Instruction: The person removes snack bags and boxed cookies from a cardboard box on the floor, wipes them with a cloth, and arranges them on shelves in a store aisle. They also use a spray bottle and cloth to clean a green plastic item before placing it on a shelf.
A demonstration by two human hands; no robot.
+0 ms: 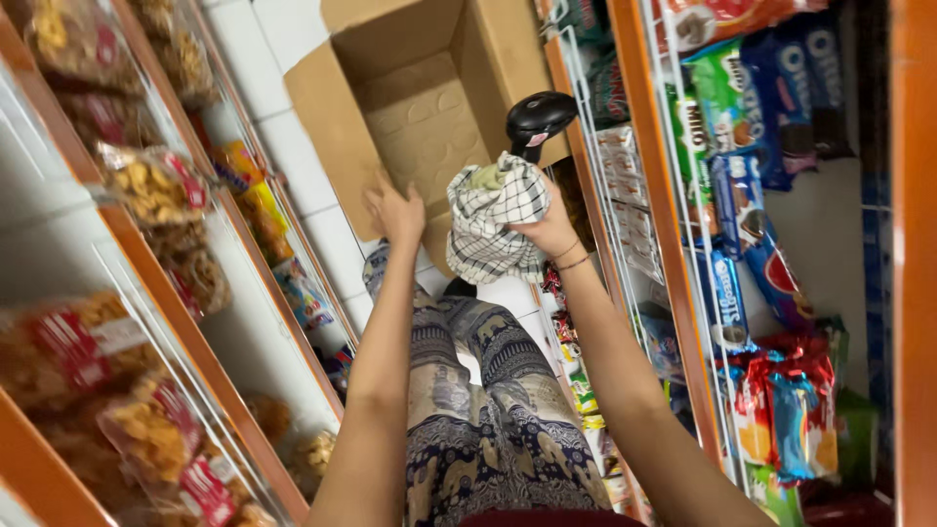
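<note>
I am in a narrow shop aisle, looking down at my patterned trousers (488, 410). My left hand (395, 210) touches the near edge of an open brown cardboard box (337, 127) on the white tiled floor, fingers spread. My right hand (551, 226) grips a black handheld barcode scanner (537, 119) together with a black-and-white checked cloth (488, 224) that hangs below the fist. The box's inside shows only a cardboard insert with round imprints.
Orange-framed shelves (176, 322) on the left hold clear bags of fried snacks (151, 185). A white wire rack (673, 224) on the right carries biscuit packs and sweets in blue, green and red wrappers. The tiled aisle between them is narrow.
</note>
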